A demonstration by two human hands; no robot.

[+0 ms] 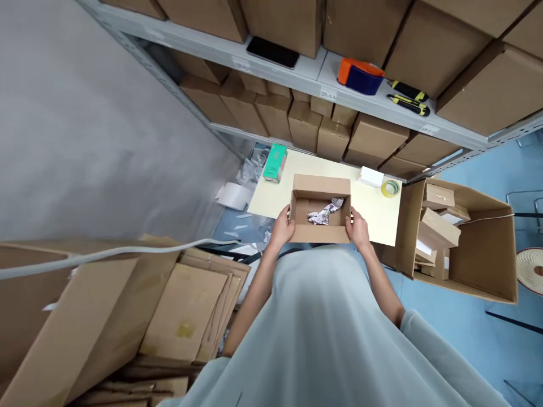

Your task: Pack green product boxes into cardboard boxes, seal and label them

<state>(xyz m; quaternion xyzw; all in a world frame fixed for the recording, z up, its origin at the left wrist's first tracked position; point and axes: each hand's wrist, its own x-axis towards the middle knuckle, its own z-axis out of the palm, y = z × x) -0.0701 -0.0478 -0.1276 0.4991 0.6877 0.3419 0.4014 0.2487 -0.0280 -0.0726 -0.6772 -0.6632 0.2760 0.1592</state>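
Observation:
A small open cardboard box (321,233) sits on a pale yellow table (373,223) below me, with crumpled printed paper (324,212) inside it. My left hand (282,227) grips the box's left side. My right hand (357,229) grips its right side. Both hands have their fingers wrapped round the box walls. The far flap of the box stands up.
On the table lie a green packet (275,163), a white packet (370,176) and a tape roll (389,188). A large open carton (462,240) with smaller boxes stands right. Flattened cardboard (127,316) is piled left. Shelves (305,73) with cartons rise behind.

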